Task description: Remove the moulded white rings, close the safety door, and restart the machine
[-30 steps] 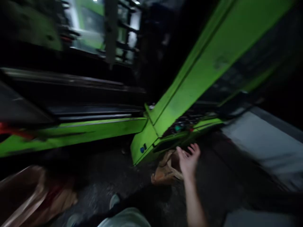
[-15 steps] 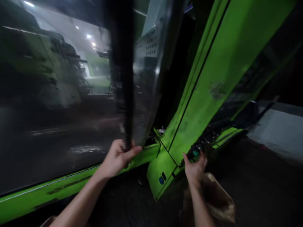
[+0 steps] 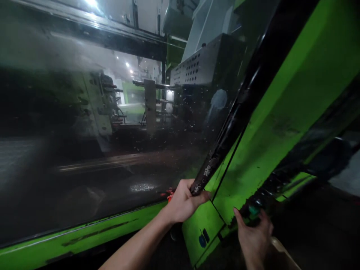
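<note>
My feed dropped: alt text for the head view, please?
Left hand grips the black bar edging a scuffed transparent panel; right hand is at a small round green knob beside a bright-green metal post.

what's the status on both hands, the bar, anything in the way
Left hand closed on black bar, lower end. Right hand fingers spread at green knob, contact unclear. Bar slanted. Orange-red piece beside left hand, possible snag.
</note>
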`<state>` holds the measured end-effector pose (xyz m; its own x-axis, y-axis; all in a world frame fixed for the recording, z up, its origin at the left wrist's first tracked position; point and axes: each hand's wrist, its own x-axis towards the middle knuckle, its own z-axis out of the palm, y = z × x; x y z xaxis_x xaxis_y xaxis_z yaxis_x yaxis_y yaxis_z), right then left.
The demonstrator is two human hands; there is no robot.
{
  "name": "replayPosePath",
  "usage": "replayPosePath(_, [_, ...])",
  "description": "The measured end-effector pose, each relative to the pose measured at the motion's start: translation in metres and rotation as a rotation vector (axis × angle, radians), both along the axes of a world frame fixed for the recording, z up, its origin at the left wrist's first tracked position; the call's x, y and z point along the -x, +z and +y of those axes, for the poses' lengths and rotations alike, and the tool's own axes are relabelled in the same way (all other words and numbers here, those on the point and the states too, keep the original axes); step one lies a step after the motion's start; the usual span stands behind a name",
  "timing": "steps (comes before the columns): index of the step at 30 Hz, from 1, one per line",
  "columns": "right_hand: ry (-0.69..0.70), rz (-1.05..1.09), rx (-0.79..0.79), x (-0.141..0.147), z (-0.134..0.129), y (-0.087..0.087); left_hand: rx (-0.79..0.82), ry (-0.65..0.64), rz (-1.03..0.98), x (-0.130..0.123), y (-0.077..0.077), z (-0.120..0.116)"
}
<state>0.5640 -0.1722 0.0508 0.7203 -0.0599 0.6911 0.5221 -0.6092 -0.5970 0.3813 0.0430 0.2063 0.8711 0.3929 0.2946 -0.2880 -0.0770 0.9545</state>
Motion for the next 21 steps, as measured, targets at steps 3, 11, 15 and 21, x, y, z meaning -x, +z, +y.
replayPosePath(3, [-0.026, -0.065, -0.001, -0.002, 0.002, -0.008, -0.010, 0.050, -0.019, -0.004, -0.004, -0.001])
replayPosePath(11, [-0.064, -0.024, 0.066, 0.006, 0.004, -0.007, -0.027, 0.064, -0.092, -0.039, -0.007, -0.014])
replayPosePath(15, [-0.117, -0.003, 0.100, 0.013, 0.007, -0.004, -0.057, 0.084, -0.126, -0.065, -0.011, -0.023])
replayPosePath(21, [-0.183, 0.014, 0.144, 0.013, 0.002, -0.006, -0.049, 0.124, -0.175, -0.081, -0.018, -0.027])
